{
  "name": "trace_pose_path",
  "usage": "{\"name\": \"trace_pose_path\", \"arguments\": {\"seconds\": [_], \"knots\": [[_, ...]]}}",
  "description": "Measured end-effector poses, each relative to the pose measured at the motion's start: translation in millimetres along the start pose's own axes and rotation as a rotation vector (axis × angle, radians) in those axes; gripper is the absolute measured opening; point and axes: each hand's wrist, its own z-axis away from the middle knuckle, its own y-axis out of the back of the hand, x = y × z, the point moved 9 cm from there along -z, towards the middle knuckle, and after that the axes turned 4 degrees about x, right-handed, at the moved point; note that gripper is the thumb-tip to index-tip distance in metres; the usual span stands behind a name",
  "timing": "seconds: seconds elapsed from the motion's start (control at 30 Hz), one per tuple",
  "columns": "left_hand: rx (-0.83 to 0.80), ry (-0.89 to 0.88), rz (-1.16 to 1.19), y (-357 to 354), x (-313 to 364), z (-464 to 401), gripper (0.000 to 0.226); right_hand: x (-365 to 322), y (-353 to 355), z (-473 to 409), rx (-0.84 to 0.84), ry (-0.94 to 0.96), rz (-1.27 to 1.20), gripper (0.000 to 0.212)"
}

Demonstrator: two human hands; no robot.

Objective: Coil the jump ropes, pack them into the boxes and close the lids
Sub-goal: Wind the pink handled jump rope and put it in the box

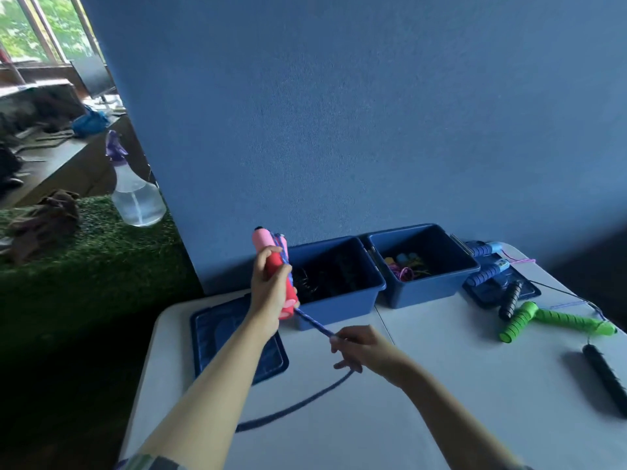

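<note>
Left hand (271, 293): at frame centre-left, fingers wrapped round the pink handles (276, 269), held upright above the table (441, 385).
Right hand (359, 347): lower centre, pinching the blue rope (314, 323), which runs taut up to the handles.
Rope tail: curves down across the table toward the lower centre.
Boxes: left box (339, 300) and right box (424, 290) open, side by side at centre, ropes inside.
Lid (210, 330): flat, under the left forearm.
Green handles (549, 322): right.
</note>
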Motion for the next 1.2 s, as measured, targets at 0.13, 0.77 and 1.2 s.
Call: {"name": "trace_pose_path", "arguments": {"seconds": [0.13, 0.77, 1.2], "knots": [[0.187, -0.154, -0.209, 59.2, 30.1, -27.8, 0.032, 11.6, 39.2, 20.5, 0.006, -0.071, 0.215, 0.027], [-0.936, -0.871, -1.403, -3.2, -65.0, 74.1, 0.062, -62.2, 91.8, -1.3, 0.177, 0.219, 0.501, 0.023], [-0.840, -0.969, -1.127, -17.0, -36.1, 121.0, 0.069, 42.9, 68.4, -17.4, 0.176, -0.136, 0.243, 0.016]]}}
